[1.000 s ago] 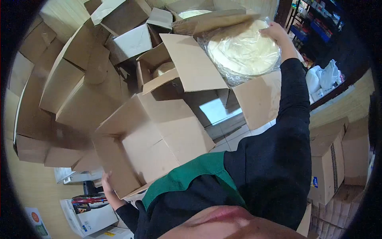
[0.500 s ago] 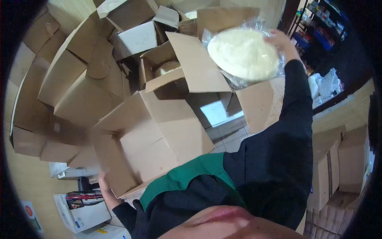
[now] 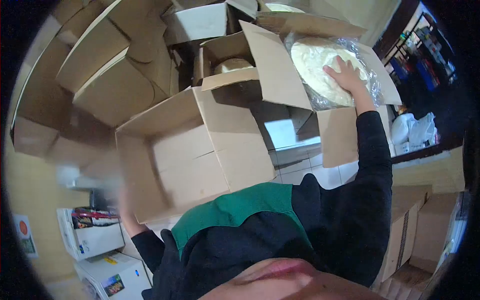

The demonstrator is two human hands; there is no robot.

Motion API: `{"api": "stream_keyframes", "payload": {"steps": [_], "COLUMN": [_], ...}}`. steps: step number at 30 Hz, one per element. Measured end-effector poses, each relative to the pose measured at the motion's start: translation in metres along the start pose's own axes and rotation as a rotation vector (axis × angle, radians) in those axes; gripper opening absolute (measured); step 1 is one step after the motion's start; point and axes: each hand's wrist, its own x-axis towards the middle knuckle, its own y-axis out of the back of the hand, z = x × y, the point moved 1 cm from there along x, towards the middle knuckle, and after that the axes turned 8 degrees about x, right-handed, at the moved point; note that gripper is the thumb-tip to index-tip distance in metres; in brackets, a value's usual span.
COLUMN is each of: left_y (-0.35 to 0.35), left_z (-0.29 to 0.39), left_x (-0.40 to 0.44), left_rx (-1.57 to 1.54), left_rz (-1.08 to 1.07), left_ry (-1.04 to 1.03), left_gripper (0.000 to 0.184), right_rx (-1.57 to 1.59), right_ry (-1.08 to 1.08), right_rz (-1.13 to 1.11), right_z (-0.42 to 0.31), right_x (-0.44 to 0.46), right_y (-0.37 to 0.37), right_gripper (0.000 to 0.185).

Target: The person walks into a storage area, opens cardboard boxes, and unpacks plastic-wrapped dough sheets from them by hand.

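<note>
My right hand (image 3: pixel 344 75) rests palm down with spread fingers on a pale, round, flat slab that looks like dough (image 3: pixel 315 65). Clear plastic wrap (image 3: pixel 325 102) surrounds the slab, which sits in the mouth of an open cardboard box (image 3: pixel 280 80) with raised flaps. At the lower left, my left hand (image 3: pixel 126 207) is against the outer side of a large open cardboard box (image 3: pixel 185 155) whose visible floor is bare. Motion blurs its fingers, and their grip on the box is unclear.
Another open box (image 3: pixel 230 77) holds a round, pale item. Several cartons (image 3: pixel 115 85) crowd the left, and a white box (image 3: pixel 197 25) stands behind. White plastic bags (image 3: pixel 412 130) lie at right, near shelving (image 3: pixel 420 50). More cartons (image 3: pixel 410 225) stand at lower right, above the tiled floor (image 3: pixel 320 167).
My right hand has moved from the slab's edge to flat on its top, and the slab now sits within the box. My left hand is higher along the large box. The view has shifted.
</note>
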Motion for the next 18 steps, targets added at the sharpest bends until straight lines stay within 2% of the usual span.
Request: {"api": "stream_keyframes", "payload": {"steps": [2, 4, 7, 8, 10, 11, 13, 15, 17, 18], "left_y": [-0.005, -0.022, -0.018, -0.018, -0.016, -0.015, -0.016, -0.021, -0.024, -0.024], "left_z": [0.003, 0.057, 0.042, 0.045, 0.027, 0.02, 0.022, 0.038, 0.068, 0.074], "left_x": [-0.003, -0.032, -0.023, -0.024, -0.02, -0.018, -0.019, -0.029, -0.036, -0.036], "left_rx": [0.043, -0.281, -0.16, -0.154, -0.19, -0.222, -0.276, -0.33, -0.225, -0.234], "left_rz": [-0.027, 0.107, 0.089, 0.059, 0.055, 0.047, 0.044, 0.031, 0.076, 0.077], "left_ry": [-0.037, 0.176, 0.097, 0.09, 0.026, -0.044, 0.003, 0.058, 0.153, 0.149], "left_gripper": [0.05, 0.048, 0.049, 0.05, 0.044, 0.039, 0.039, 0.038, 0.05, 0.05], "right_rx": [0.028, 0.018, 0.127, 0.124, 0.214, 0.214, 0.002, 0.011, 0.024, 0.023], "right_ry": [0.043, 0.086, 0.266, 0.276, 0.481, 0.482, 0.167, 0.173, 0.178, 0.19], "right_rz": [-0.014, 0.057, 0.137, 0.136, 0.001, -0.001, -0.053, -0.063, -0.061, -0.06], "right_z": [0.01, 0.0, -0.044, -0.038, -0.017, -0.029, -0.07, -0.07, -0.07, -0.07], "right_x": [0.015, 0.012, -0.02, -0.01, 0.009, -0.007, -0.054, -0.054, -0.053, -0.052], "right_y": [-0.003, 0.006, 0.029, 0.011, -0.043, -0.036, -0.007, -0.006, -0.004, -0.004], "right_gripper": [0.099, 0.097, 0.094, 0.094, 0.092, 0.092, 0.09, 0.089, 0.089, 0.088]}}
